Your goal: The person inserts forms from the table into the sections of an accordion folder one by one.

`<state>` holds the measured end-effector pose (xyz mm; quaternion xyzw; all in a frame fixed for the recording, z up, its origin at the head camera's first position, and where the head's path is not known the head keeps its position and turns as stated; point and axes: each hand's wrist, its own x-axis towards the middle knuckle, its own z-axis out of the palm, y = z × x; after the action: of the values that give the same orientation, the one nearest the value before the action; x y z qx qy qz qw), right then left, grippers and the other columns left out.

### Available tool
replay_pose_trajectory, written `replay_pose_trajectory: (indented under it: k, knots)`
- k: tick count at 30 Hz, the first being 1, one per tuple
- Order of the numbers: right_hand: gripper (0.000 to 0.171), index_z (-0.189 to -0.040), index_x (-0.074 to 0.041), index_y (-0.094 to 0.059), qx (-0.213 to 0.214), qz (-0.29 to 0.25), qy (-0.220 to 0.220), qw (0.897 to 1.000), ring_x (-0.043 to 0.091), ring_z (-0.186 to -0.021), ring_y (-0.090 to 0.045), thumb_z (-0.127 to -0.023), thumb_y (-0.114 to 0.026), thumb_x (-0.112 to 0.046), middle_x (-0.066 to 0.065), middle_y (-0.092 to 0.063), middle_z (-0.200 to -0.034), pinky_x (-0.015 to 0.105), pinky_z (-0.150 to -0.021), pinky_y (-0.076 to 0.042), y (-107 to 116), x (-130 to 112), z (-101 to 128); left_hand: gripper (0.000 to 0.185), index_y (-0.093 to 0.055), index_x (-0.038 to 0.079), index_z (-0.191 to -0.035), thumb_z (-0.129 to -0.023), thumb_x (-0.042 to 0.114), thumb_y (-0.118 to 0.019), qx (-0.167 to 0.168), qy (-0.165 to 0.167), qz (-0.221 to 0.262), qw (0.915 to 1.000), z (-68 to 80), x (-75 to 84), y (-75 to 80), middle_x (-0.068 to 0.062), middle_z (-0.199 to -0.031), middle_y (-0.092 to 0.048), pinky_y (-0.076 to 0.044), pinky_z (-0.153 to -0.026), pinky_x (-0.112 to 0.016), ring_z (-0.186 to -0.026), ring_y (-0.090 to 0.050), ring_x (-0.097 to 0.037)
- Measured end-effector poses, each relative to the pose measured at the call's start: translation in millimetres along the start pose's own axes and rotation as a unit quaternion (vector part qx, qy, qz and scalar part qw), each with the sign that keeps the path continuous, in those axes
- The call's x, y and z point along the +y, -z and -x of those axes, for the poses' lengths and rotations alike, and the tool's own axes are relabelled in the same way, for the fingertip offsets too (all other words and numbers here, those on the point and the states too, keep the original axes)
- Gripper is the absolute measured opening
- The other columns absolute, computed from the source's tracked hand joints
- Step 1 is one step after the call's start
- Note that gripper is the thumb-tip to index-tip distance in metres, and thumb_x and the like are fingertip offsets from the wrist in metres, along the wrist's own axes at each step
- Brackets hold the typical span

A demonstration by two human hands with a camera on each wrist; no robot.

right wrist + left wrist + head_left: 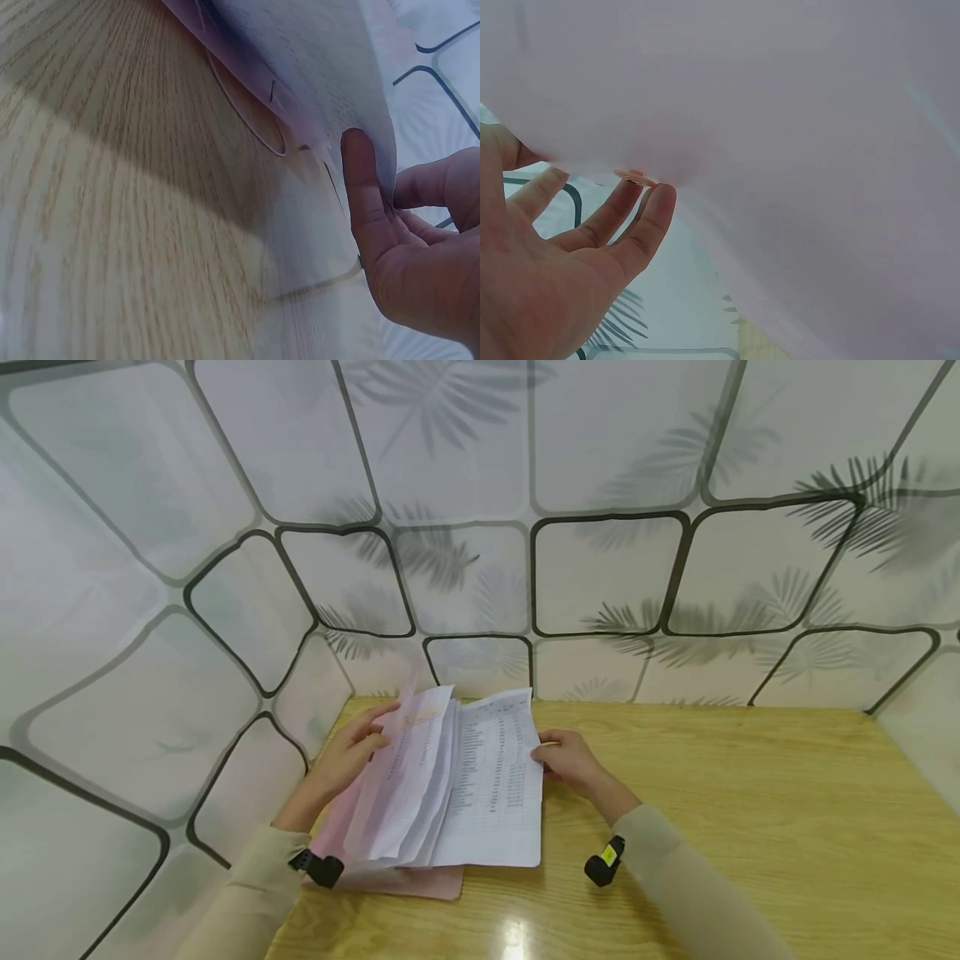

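Observation:
A pink, partly see-through folder [416, 882] lies at the left of the table, its cover raised. My left hand [351, 758] holds the cover's edge; in the left wrist view the pink cover [780, 135] fills most of the picture, and the fingertips touch a small orange-pink piece [635, 178] at its edge. Inside the folder stand several white sheets, partly fanned. With thumb and fingers my right hand [576, 762] pinches the right edge of a printed sheet [498, 777] covered in columns of text. In the right wrist view this paper [322, 67] is lifted off the table.
The wood-grain table [720, 810] stretches to the right of the hands. Behind and to the left rises a patterned covering [472, 577] with dark outlines and leaf prints. A thin pale loop [244, 120] hangs below the folder in the right wrist view.

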<state>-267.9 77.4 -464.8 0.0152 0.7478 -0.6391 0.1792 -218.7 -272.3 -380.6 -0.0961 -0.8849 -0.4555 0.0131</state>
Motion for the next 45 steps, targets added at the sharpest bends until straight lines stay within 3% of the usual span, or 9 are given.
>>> replay_pose_trajectory:
  k: [12,21,28,35,40,45]
  knots:
    - [0.043,-0.133,0.01,-0.062,0.022,0.007,0.01,1.0,0.016,-0.079,-0.066,-0.095,-0.058,-0.008,0.023,-0.071,-0.115,0.027,-0.065,-0.056,2,-1,2,0.051,-0.052,0.01,-0.154,-0.103,0.009,-0.053,0.007,-0.014,-0.002,0.9999,-0.9,-3.7,1.0,-0.022,-0.117,-0.067,-0.044,-0.076,-0.029,-0.09,-0.056,-0.018]
    - [0.041,-0.134,0.01,-0.062,0.028,-0.006,-0.006,1.0,0.019,-0.086,-0.069,-0.097,-0.058,-0.007,0.025,-0.071,-0.121,0.028,-0.07,-0.058,-4,-4,0,0.051,-0.052,0.011,-0.155,-0.104,0.009,-0.053,-0.001,-0.002,-0.002,1.0,-0.2,-2.8,1.7,-0.023,-0.141,-0.061,-0.046,-0.083,-0.033,-0.106,-0.059,-0.026]
    - [0.039,-0.133,0.01,-0.062,0.029,-0.013,-0.018,0.999,0.02,-0.087,-0.07,-0.098,-0.061,-0.008,0.024,-0.071,-0.119,0.028,-0.071,-0.058,-13,-1,-4,0.051,-0.052,0.013,-0.155,-0.105,0.01,-0.052,0.002,0.006,-0.002,1.0,-0.9,-2.4,2.0,-0.023,-0.136,-0.063,-0.045,-0.084,-0.034,-0.104,-0.058,-0.026]
    - [0.038,-0.133,0.01,-0.061,0.005,-0.033,-0.019,0.999,0.017,-0.081,-0.071,-0.1,-0.063,-0.008,0.021,-0.074,-0.11,0.028,-0.067,-0.059,-21,0,-4,0.051,-0.05,0.012,-0.156,-0.105,0.012,-0.052,-0.002,0.003,-0.004,1.0,-0.9,-2.0,2.1,-0.023,-0.139,-0.062,-0.045,-0.084,-0.034,-0.107,-0.058,-0.027]
    - [0.034,-0.128,0.011,-0.063,-0.009,-0.008,-0.017,1.0,0.015,-0.069,-0.07,-0.101,-0.064,-0.01,0.016,-0.076,-0.095,0.027,-0.059,-0.057,-24,1,-2,0.051,-0.051,0.011,-0.156,-0.105,0.012,-0.052,-0.002,0.005,-0.002,1.0,-0.8,-1.4,2.0,-0.024,-0.136,-0.062,-0.045,-0.083,-0.033,-0.105,-0.058,-0.025]
    - [0.033,-0.127,0.013,-0.064,-0.029,-0.001,-0.016,0.999,0.015,-0.066,-0.072,-0.104,-0.062,-0.011,0.017,-0.076,-0.093,0.03,-0.06,-0.06,-24,2,0,0.05,-0.051,0.011,-0.155,-0.105,0.011,-0.052,-0.003,0.004,-0.002,1.0,-0.9,-1.3,1.6,-0.025,-0.132,-0.063,-0.045,-0.081,-0.032,-0.101,-0.057,-0.025]
